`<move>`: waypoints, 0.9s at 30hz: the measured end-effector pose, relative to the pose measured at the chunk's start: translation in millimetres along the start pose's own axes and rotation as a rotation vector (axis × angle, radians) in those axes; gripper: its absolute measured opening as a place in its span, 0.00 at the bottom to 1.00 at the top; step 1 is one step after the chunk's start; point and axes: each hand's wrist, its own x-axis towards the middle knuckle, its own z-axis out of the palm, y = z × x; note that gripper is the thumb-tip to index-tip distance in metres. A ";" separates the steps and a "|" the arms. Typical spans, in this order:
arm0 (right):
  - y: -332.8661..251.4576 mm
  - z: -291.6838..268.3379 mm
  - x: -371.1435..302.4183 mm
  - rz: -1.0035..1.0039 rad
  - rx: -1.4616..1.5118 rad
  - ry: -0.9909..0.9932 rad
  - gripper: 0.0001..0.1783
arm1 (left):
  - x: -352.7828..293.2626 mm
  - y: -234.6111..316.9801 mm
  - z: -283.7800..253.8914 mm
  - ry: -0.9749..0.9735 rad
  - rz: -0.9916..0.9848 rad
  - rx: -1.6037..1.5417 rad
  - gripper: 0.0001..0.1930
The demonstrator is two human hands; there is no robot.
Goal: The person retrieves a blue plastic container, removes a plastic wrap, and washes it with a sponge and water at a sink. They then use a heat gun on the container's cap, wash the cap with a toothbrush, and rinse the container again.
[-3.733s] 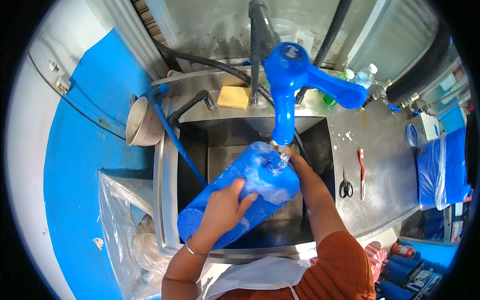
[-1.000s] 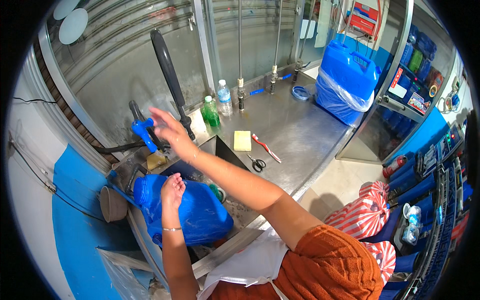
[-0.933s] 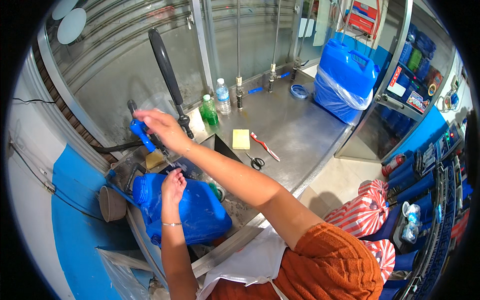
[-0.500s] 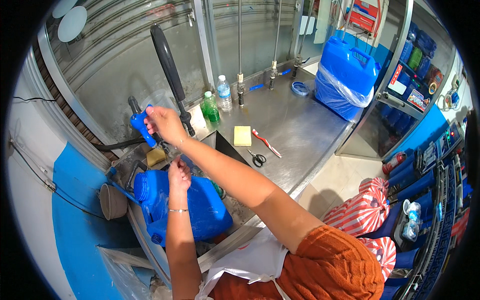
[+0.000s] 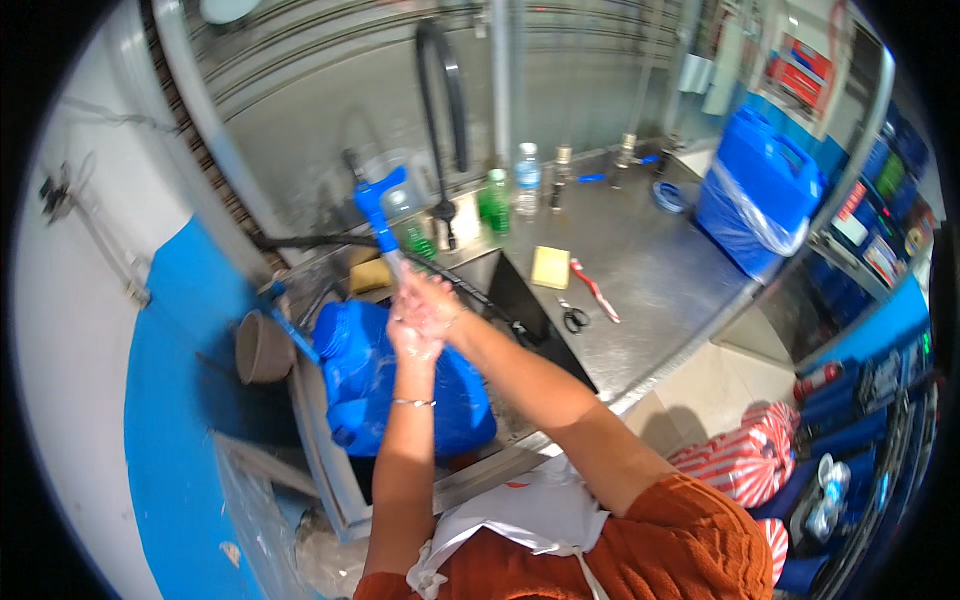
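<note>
My left hand (image 5: 413, 342) and my right hand (image 5: 432, 302) are together under the blue faucet (image 5: 373, 210), wet and touching each other. A clear stream of water seems to run from the spout onto them. Their fingers look loosely extended, partly overlapping and smeared, with no object seen between them. Just below lies a large blue plastic jug (image 5: 450, 410), tilted on its side in the sink (image 5: 510, 450). A yellow sponge (image 5: 370, 276) rests behind the jug, near the faucet's base.
On the steel counter (image 5: 650, 310) are a yellow pad (image 5: 551, 267), a red-and-white toothbrush (image 5: 596, 292) and black scissors (image 5: 573, 317). Green bottles (image 5: 496, 205) and a clear bottle (image 5: 527, 182) stand behind. A blue jug in plastic (image 5: 755, 195) stands far right. Striped bags (image 5: 740, 455) sit below.
My right hand has left the faucet lever and come down to my left hand. Water now appears to run onto both. The view has shifted, moving the scene rightward in the picture.
</note>
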 end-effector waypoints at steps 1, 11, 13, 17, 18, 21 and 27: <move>-1.1 5.5 -1.0 -0.041 -0.220 -0.120 0.24 | 1.2 2.8 1.4 -0.132 0.024 -0.153 0.13; 5.6 45.4 -6.9 -1.049 -1.483 0.161 0.25 | 30.1 6.1 -16.1 0.023 -0.123 -0.128 0.17; 0.6 46.0 -2.9 -0.868 -1.180 0.223 0.23 | 35.1 9.2 -10.4 0.112 -0.109 -0.106 0.18; -22.6 65.3 -16.3 -0.638 -0.568 0.155 0.15 | 30.1 13.7 4.3 0.211 -0.114 -0.020 0.19; -28.7 75.0 -24.5 -0.693 -0.536 0.250 0.20 | 28.9 15.2 6.1 0.249 -0.182 -0.085 0.19; -52.7 109.8 -55.3 -1.052 -0.636 0.012 0.34 | 28.9 13.9 5.0 0.346 -0.271 -0.075 0.18; 2.1 114.6 -95.4 -1.368 -1.278 -0.114 0.48 | 33.9 -23.0 -10.8 -0.222 0.015 0.063 0.18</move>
